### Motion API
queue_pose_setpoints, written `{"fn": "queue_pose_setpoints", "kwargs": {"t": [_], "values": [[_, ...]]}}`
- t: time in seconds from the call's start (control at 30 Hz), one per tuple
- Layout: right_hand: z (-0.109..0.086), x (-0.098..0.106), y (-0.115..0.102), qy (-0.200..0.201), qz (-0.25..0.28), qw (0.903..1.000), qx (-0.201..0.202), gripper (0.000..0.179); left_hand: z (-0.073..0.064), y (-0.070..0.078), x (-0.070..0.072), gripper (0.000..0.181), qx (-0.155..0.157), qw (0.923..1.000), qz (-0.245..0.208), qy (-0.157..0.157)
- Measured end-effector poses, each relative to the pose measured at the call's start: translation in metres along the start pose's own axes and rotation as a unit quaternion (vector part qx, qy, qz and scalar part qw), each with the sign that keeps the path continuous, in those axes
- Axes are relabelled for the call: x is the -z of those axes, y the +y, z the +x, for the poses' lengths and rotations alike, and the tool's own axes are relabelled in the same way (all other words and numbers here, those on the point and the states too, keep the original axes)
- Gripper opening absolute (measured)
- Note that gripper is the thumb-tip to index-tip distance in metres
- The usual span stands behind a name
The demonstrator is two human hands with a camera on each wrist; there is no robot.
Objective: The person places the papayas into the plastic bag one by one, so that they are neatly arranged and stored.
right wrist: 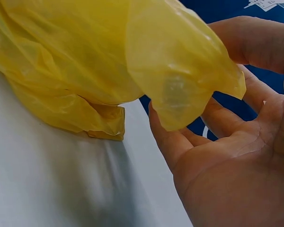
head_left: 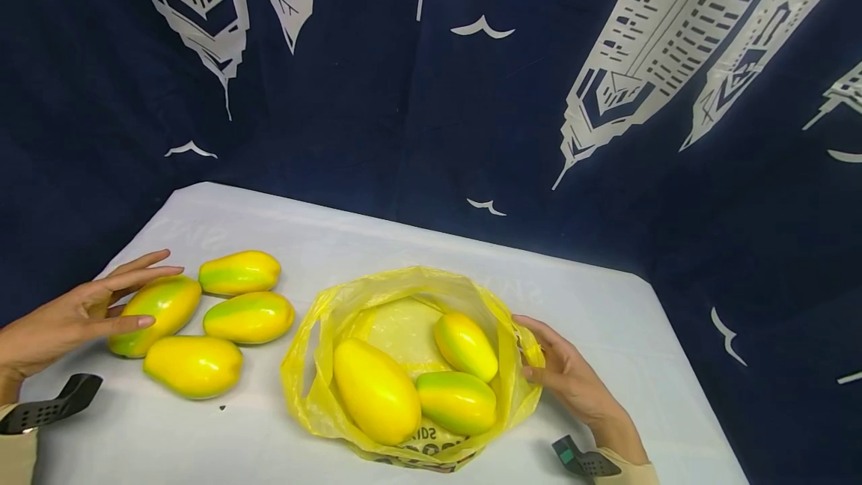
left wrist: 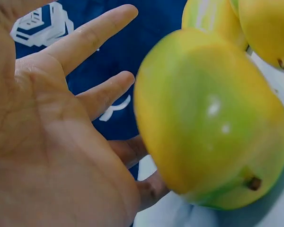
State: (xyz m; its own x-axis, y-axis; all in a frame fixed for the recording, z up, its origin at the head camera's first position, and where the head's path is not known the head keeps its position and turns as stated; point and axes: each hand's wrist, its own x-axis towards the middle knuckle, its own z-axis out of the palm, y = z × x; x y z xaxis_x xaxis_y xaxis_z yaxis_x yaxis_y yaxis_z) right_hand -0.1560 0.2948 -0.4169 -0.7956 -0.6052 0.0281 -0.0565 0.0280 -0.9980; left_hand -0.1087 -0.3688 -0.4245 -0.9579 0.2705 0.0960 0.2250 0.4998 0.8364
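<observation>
My left hand (head_left: 84, 307) reaches over a yellow-green papaya (head_left: 164, 309), its fingers extended on the far side and the thumb on the near side. In the left wrist view, the palm stands apart from this glossy papaya (left wrist: 213, 123), whose stem end faces the camera. A yellow plastic bag (head_left: 310, 425) stands with its mouth spread; a large papaya (head_left: 375, 391) and two smaller ones lie inside. On the bag's right side, my right hand (head_left: 572, 376) holds the rim by a handle. The right wrist view shows the bag's loose flap (right wrist: 180, 71) between thumb and fingers.
Beside the left hand lie three more papayas: one at the back (head_left: 239, 272), one in the middle (head_left: 249, 317) and one in front (head_left: 194, 367). They rest on a white-covered table (head_left: 592, 305). Behind it hangs a dark blue curtain (head_left: 377, 111) with white building prints.
</observation>
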Motion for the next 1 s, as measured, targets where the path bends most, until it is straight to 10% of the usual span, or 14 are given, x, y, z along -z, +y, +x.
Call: {"fn": "queue_pose_setpoints", "kwargs": {"t": [1.0], "values": [[0.001,0.0,0.003,0.006,-0.004,1.0,-0.006,0.07,0.003,-0.023,-0.001,0.07,0.081,0.9953,-0.051,-0.013]]}}
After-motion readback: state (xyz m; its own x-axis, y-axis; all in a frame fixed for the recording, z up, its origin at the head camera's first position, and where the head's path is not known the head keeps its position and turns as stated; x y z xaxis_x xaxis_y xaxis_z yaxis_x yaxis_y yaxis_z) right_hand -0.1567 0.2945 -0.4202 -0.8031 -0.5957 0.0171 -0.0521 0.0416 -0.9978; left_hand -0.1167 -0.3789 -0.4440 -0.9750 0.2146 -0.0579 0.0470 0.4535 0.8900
